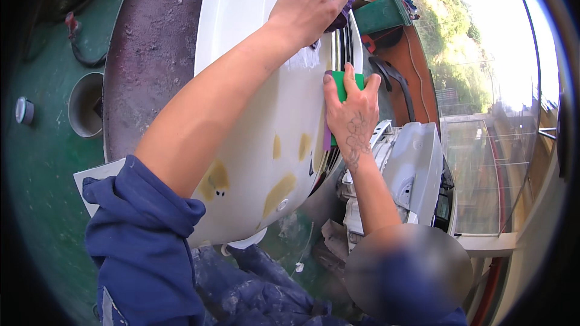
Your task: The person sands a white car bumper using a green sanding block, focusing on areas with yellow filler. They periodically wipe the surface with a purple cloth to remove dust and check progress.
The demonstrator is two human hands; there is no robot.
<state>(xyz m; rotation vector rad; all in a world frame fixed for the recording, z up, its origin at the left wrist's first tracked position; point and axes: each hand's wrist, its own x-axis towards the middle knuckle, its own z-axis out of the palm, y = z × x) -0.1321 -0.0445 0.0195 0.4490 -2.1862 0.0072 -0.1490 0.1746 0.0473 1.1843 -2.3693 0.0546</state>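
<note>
A long white car body panel [254, 121] lies in front of me, with yellowish sanded patches [279, 195] toward its near end. My right hand [355, 108] is closed around a green sanding block [339, 86], with a purple strip along its left side. The block rests at the panel's right edge, by a dark trim line. Farther off, my left hand [308, 3] presses a crumpled purple cloth [339, 19] against the panel near that same edge. Its fingers curl over the cloth, and the face beneath is hidden. A whitish smear [304, 58] shows just below it.
A mottled purplish-brown surface [151, 54] runs along the panel's left. On the green floor stand a grey bucket [86, 108] and a small can [24, 110]. To the right are a green box-like object [382, 13], loose grey car parts [417, 163] and a glass pane [477, 169].
</note>
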